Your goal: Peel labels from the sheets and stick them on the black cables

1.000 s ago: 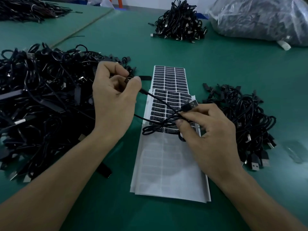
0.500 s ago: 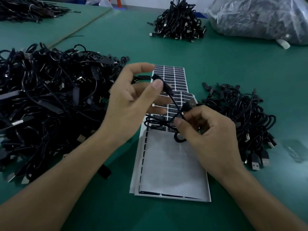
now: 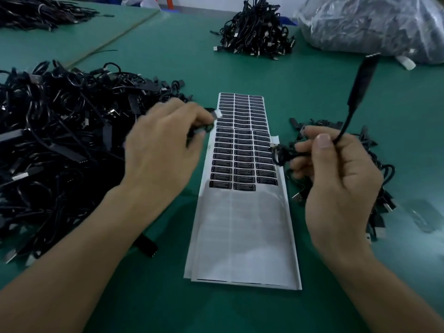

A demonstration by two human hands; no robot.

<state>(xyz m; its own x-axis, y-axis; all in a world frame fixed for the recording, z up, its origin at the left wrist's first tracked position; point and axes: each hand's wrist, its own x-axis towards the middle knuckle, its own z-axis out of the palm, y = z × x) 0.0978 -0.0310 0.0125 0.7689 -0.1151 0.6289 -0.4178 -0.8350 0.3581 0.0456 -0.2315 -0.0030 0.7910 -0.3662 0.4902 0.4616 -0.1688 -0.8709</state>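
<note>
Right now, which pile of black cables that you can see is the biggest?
The pile on the left, beside the left hand. It spreads far wider than the small pile behind the right hand or the far pile.

Middle lane open, cable heaps on both sides.
Bare counter [image 3: 300,92] lies open between the label sheets [image 3: 242,236] and the far pile [image 3: 254,32], and along the near edge. The big pile [image 3: 60,145] crowds the sheets' left side, where the blurred left hand [image 3: 163,150] fills the gap. The small pile [image 3: 374,179] sits just beside their right edge, and there the right hand [image 3: 336,179] pinches a cable [image 3: 360,85] that stands up above it.
</note>
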